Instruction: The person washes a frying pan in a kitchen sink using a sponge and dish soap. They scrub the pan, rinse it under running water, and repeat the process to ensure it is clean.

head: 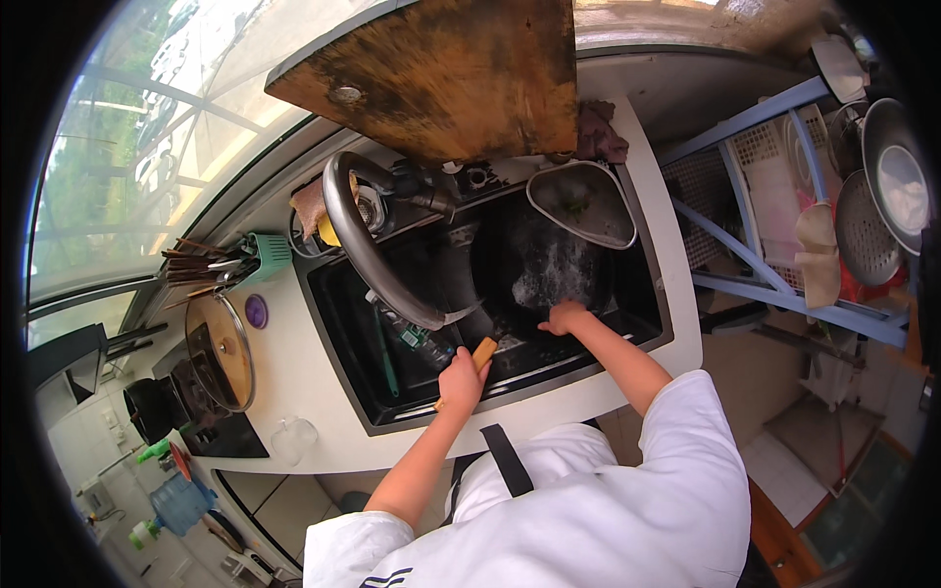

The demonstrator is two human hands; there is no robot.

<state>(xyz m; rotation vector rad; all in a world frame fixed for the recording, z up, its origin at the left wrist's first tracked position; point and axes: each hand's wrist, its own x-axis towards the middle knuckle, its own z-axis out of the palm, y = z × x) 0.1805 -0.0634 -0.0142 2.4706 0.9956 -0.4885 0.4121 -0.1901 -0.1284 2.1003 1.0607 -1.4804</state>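
A black sink (331, 294) lies before me, with a dark round wok (507, 257) in its right part. Water runs from the curved metal faucet (353, 235) towards the wok, where whitish suds or water show. My left hand (462, 378) grips the wok's wooden handle (484, 353) near the front edge. Over the near part of the wok is my right hand (567, 317), its fingers bent and partly hidden; whether they hold anything is unclear. A plastic bottle (412, 334) and a green-handled tool (387, 356) lie in the left part of the sink.
A triangular strainer basket (582, 202) sits at the sink's back right corner. Behind the sink stands a large wooden board (456, 81). On the left are a green utensil holder (270, 259), a glass lid (239, 353) and a purple lid (256, 312). A blue rack (764, 275) is at right.
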